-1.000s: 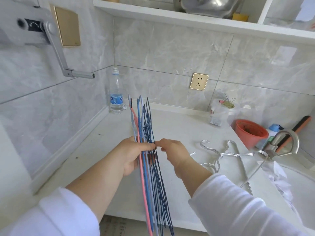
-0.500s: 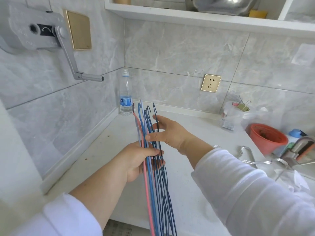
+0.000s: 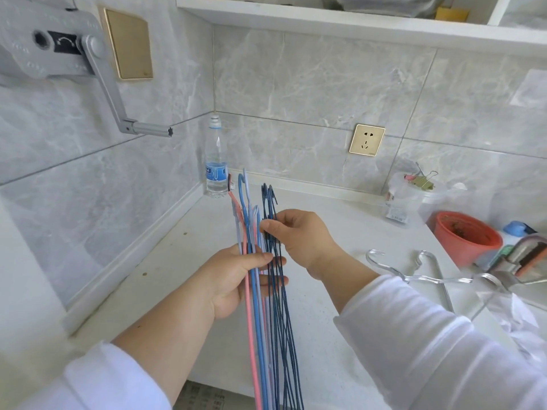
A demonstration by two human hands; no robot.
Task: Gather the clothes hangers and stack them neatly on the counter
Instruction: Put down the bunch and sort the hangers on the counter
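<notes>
A bundle of thin hangers [image 3: 268, 329], one pink, some light blue and several dark blue, stands edge-on above the white counter [image 3: 192, 250] with its hooks pointing away from me. My left hand [image 3: 236, 276] grips the bundle around its middle. My right hand [image 3: 299, 235] pinches the dark blue hangers just below their hooks, on the bundle's right side. Two silver metal hangers [image 3: 420, 276] lie flat on the counter to the right, touched by neither hand.
A water bottle [image 3: 216, 161] stands in the back corner. A red bowl [image 3: 466, 236], a plastic bag with clips [image 3: 414, 190] and a sink faucet [image 3: 521, 261] crowd the right side. A grey crank handle [image 3: 109, 84] juts from the left wall. A shelf [image 3: 340, 22] hangs overhead.
My right hand moved up from the bundle's middle toward the hooks and closed on the dark blue hangers. The bundle rose slightly; my view shifted left.
</notes>
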